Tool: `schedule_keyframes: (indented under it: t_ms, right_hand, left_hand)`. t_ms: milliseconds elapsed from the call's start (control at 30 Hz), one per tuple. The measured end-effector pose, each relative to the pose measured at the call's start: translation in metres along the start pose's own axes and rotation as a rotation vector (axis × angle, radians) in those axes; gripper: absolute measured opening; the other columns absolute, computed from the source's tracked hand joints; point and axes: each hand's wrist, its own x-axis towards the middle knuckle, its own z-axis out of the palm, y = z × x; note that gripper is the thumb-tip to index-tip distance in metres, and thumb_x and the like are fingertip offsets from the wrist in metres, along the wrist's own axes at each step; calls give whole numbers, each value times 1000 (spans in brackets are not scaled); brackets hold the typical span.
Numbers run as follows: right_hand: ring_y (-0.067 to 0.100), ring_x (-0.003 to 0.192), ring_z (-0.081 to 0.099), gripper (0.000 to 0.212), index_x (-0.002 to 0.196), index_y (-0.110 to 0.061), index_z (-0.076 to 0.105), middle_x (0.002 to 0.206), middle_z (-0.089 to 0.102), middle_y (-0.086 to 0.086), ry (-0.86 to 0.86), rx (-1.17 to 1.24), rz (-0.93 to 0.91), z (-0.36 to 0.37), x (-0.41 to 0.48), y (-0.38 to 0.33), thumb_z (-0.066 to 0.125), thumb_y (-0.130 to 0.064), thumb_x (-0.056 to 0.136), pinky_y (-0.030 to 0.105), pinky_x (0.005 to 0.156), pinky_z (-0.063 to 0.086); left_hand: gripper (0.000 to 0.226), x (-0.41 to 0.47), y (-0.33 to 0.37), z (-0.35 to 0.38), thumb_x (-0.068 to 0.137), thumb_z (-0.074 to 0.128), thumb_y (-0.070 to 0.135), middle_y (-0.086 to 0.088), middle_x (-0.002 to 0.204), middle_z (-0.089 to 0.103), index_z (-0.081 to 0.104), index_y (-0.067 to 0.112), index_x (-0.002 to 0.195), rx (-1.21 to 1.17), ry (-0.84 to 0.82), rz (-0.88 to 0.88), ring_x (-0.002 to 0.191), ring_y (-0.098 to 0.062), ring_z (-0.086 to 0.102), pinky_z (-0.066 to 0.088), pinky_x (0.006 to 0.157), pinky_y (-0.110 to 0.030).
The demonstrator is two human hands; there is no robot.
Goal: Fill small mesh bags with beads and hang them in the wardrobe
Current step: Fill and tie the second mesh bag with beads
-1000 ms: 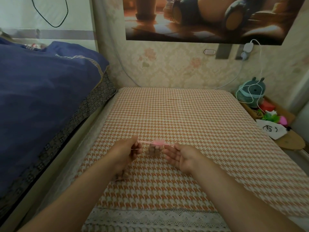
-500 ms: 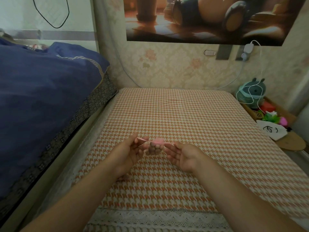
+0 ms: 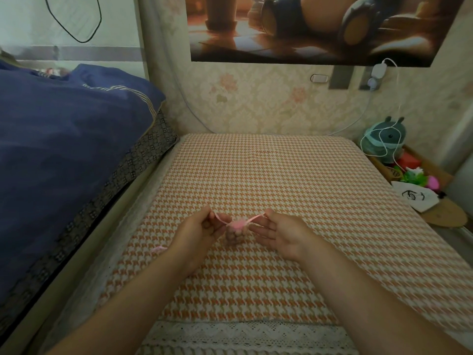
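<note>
A small sheer mesh bag (image 3: 235,235) filled with brownish beads hangs just above the houndstooth-covered table (image 3: 281,175), its neck gathered by a pink drawstring (image 3: 239,223). My left hand (image 3: 198,233) pinches the left end of the drawstring between thumb and fingertips. My right hand (image 3: 280,234) pinches the right end, palm turned up and the other fingers spread. The string runs in a shallow V between both hands. Another bit of pink ribbon (image 3: 159,249) lies on the cloth beside my left wrist.
A bed with a dark blue quilt (image 3: 64,155) borders the table on the left. The wall runs along the table's far edge. At the right stands a shelf with a teal plush toy (image 3: 386,139), a white cable, small colourful items and a white pouch (image 3: 414,197).
Both hands have moved slightly apart and the drawstring ends have risen, so the bag now hangs lower between them with its neck cinched.
</note>
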Motion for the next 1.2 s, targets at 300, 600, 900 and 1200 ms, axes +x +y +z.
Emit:
schedule_keyframes:
  t_ms: [300,600,900,1200]
  right_hand:
    - [23,85,78,21,109,-8,61,94,80,4,-13,-317,-200,-2,-3,-2,48,-24,107,46,83,61]
    - [24,64,75,13,99,-4,71,88,76,14,-39,-541,-364,6,-7,-9,68,-16,97,34,52,59]
    - [5,47,57,6,85,-17,79,61,70,-3,-12,-548,-274,13,1,-8,80,-22,86,23,43,41]
    - [7,59,67,5,95,-26,76,87,77,7,-202,-799,-343,4,-11,-15,72,-25,92,23,48,48]
  left_hand:
    - [29,2,-9,9,104,38,18,-7,68,71,52,10,80,347,-14,30,63,-20,66,51,60,-29]
    - [32,0,-8,15,101,51,29,-12,78,73,71,11,83,810,-275,48,64,-17,62,49,65,-29]
    - [29,7,-12,7,98,56,35,-9,87,76,78,16,96,750,-290,13,68,-17,62,49,72,-31]
    - [30,13,-18,11,97,58,32,-12,78,67,76,9,101,557,-147,-97,56,-14,56,41,50,-24]
